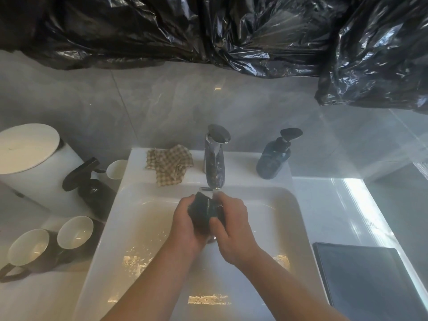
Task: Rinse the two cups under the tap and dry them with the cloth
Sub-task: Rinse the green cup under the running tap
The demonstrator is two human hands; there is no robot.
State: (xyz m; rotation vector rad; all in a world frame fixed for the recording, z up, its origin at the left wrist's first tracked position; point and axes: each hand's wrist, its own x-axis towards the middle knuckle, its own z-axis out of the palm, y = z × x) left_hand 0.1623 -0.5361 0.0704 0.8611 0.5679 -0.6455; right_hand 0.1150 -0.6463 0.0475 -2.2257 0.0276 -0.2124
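The person's two forearms reach in from the bottom edge over the white sink [298, 218]. The left hand [186, 222] and the right hand [232, 228] are close together, and both are wrapped around a dark cup [205, 210]. They hold it above the basin, just below the spout of the chrome tap [215, 156]. How the cup is turned cannot be told.

The checked cloth [170, 166] lies crumpled on the back ledge of the sink, left of the tap. A dark soap dispenser [274, 158] stands to the tap's right.

On the counter [324, 205] at left, two dark cups with pale insides [75, 232] lie side by side. Behind them are a black spray bottle [90, 184], a white cup [116, 169] and a white lidded bin [30, 147]. A dark flat tray [361, 276] sits on the counter at right. Black plastic sheeting [208, 31] hangs across the top of the wall.
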